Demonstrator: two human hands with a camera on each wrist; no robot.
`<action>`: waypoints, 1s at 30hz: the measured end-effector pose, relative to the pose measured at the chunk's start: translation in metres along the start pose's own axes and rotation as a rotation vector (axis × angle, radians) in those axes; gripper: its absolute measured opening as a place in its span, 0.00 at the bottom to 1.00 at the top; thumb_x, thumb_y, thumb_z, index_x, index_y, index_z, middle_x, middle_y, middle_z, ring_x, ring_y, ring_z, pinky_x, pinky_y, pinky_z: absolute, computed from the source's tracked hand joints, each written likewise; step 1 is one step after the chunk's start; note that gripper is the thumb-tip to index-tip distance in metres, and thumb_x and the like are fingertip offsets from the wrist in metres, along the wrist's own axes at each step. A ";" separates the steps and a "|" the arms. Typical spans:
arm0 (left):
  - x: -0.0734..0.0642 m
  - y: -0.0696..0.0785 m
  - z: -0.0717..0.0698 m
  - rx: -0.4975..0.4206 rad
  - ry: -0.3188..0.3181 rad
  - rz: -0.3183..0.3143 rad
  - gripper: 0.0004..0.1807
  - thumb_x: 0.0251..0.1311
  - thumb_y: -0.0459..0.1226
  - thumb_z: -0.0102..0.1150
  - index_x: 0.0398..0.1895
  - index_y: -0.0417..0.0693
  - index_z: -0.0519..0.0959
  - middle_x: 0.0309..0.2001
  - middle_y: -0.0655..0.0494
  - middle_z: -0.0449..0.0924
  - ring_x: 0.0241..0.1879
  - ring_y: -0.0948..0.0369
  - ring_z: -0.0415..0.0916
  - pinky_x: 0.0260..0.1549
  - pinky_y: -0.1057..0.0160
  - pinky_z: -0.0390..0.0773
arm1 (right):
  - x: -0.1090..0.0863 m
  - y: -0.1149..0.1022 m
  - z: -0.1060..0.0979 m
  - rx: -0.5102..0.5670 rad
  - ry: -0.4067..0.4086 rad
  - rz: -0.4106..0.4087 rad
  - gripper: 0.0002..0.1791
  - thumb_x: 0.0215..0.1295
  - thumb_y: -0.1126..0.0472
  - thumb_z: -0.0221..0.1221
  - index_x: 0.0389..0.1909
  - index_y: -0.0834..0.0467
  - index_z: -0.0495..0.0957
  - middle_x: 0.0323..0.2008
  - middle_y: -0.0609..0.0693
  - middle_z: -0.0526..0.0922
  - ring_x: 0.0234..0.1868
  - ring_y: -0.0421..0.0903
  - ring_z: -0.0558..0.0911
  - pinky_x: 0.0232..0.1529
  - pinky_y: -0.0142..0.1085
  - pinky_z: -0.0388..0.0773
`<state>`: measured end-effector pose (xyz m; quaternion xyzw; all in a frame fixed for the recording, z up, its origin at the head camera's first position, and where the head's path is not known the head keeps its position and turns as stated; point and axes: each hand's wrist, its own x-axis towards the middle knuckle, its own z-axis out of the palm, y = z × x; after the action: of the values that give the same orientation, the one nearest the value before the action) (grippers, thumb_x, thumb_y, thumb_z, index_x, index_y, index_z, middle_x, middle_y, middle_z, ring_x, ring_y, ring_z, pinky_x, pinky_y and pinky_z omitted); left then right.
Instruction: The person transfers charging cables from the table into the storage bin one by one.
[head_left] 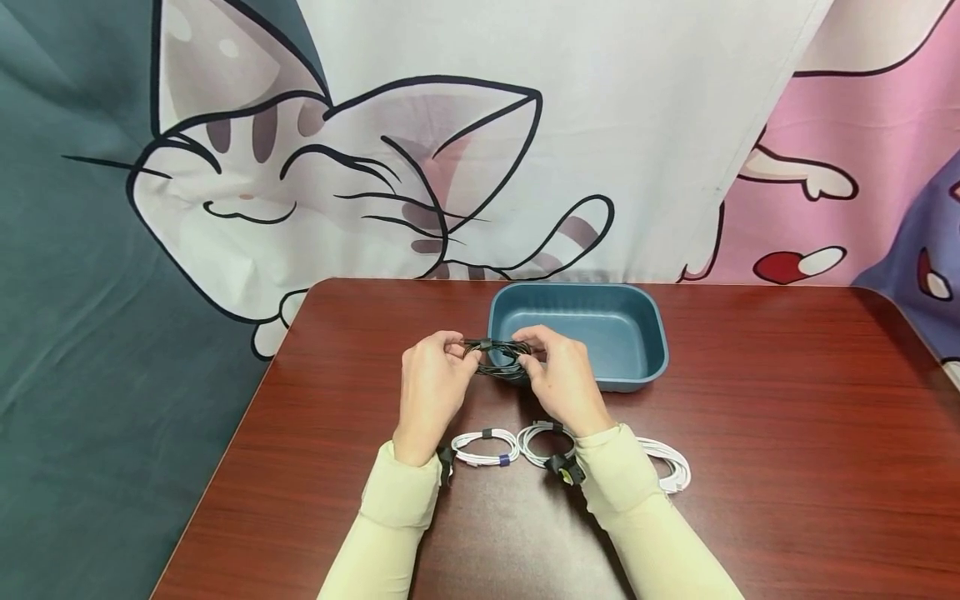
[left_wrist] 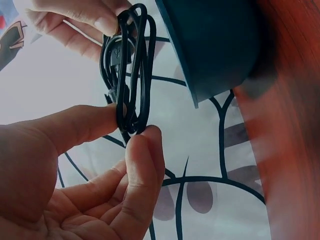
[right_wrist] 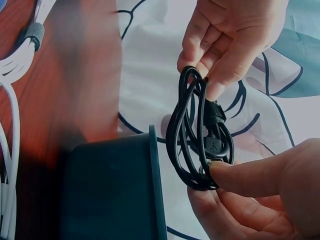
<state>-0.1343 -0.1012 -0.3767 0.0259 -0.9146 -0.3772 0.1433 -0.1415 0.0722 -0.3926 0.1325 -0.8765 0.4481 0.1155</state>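
Observation:
A coiled black USB cable (head_left: 498, 363) is held up between both hands, in front of the near left corner of a blue plastic bin (head_left: 637, 382). My left hand (head_left: 435, 379) pinches one end of the coil between thumb and fingers. The opposite end is pinched by my right hand (head_left: 561, 375). In the right wrist view a black strap (right_wrist: 214, 113) wraps the cable (right_wrist: 186, 135), and a USB plug (right_wrist: 214, 145) shows inside the loop. The left wrist view shows the coil (left_wrist: 146, 65) nearly edge-on beside the bin (left_wrist: 210, 45).
On the reddish wooden table (head_left: 315, 467), nearer me, lie a white coiled cable (head_left: 465, 458) with dark ties, a second white coil (head_left: 527, 450) and a third white coil (head_left: 678, 471) partly behind the right sleeve. A cat-print curtain (head_left: 637, 125) hangs behind the table.

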 end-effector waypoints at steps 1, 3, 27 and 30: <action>0.001 0.000 0.001 -0.001 0.001 0.000 0.13 0.52 0.36 0.74 0.40 0.38 0.86 0.28 0.57 0.86 0.30 0.62 0.84 0.35 0.57 0.80 | 0.000 0.000 -0.001 -0.002 0.002 0.002 0.15 0.59 0.73 0.66 0.47 0.60 0.84 0.38 0.54 0.88 0.41 0.49 0.86 0.44 0.46 0.79; 0.002 0.001 0.003 -0.008 -0.002 -0.005 0.13 0.52 0.35 0.73 0.40 0.39 0.85 0.29 0.56 0.87 0.30 0.62 0.84 0.36 0.58 0.80 | 0.001 0.000 -0.002 -0.006 0.002 0.007 0.15 0.59 0.73 0.66 0.47 0.60 0.84 0.39 0.54 0.88 0.42 0.49 0.86 0.45 0.46 0.79; 0.009 0.012 0.019 0.055 0.029 0.102 0.14 0.55 0.35 0.73 0.43 0.36 0.87 0.29 0.53 0.87 0.32 0.56 0.85 0.38 0.53 0.81 | 0.008 0.011 -0.012 -0.056 0.052 -0.017 0.15 0.60 0.75 0.63 0.48 0.62 0.85 0.43 0.56 0.88 0.46 0.52 0.86 0.49 0.48 0.79; 0.010 0.014 0.022 0.060 0.022 0.098 0.14 0.55 0.35 0.73 0.43 0.37 0.87 0.29 0.53 0.87 0.31 0.57 0.85 0.37 0.53 0.82 | 0.009 0.012 -0.012 -0.063 0.052 -0.011 0.15 0.61 0.75 0.63 0.48 0.62 0.85 0.43 0.56 0.88 0.46 0.52 0.86 0.49 0.49 0.78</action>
<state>-0.1488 -0.0783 -0.3795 -0.0102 -0.9241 -0.3418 0.1709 -0.1533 0.0877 -0.3922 0.1221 -0.8861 0.4230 0.1448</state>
